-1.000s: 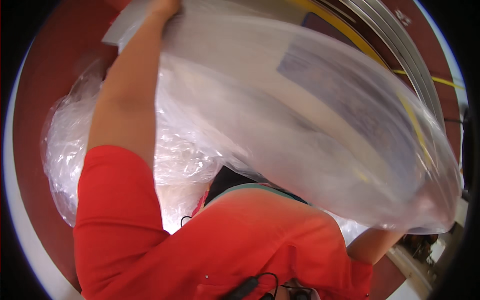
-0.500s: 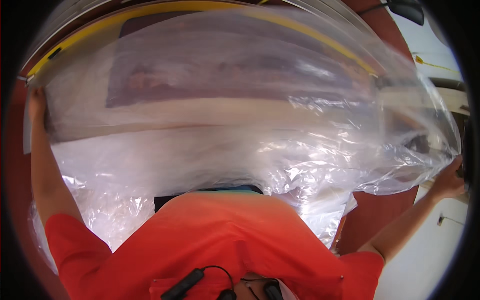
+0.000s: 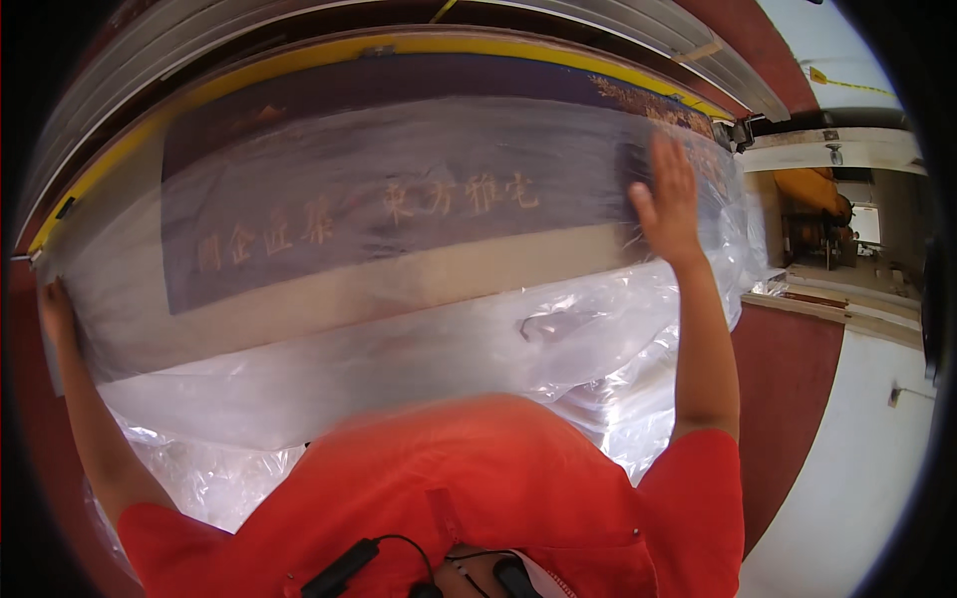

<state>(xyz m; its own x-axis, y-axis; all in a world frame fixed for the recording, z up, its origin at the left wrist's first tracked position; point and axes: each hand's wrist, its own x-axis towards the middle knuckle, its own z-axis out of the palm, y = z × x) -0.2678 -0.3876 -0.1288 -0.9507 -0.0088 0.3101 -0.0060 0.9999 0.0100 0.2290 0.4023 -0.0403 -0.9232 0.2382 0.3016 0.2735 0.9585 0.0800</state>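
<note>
A clear plastic film (image 3: 429,140) lies over a long board with a dark purple printed panel (image 3: 399,75) and a beige strip (image 3: 478,269) below it. Near the board's left end, my left hand (image 3: 57,311) has its fingers closed at the film's edge; the fingertips are partly hard to see. My right hand (image 3: 673,204) rests flat on the film over the panel's right part, fingers stretched and slightly blurred. Loose, wrinkled film (image 3: 608,349) hangs toward my body and bunches past the right end.
A yellow edge strip (image 3: 299,62) runs along the board's far side, with grey metal rails (image 3: 558,35) behind it. To the right are a reddish-brown floor strip (image 3: 783,399), a white surface (image 3: 837,478) and an opening (image 3: 847,219) showing machinery.
My right hand has let go of the film's far-right edge and moved left onto the panel. The billowing film has settled flatter. My left hand stays at the left end.
</note>
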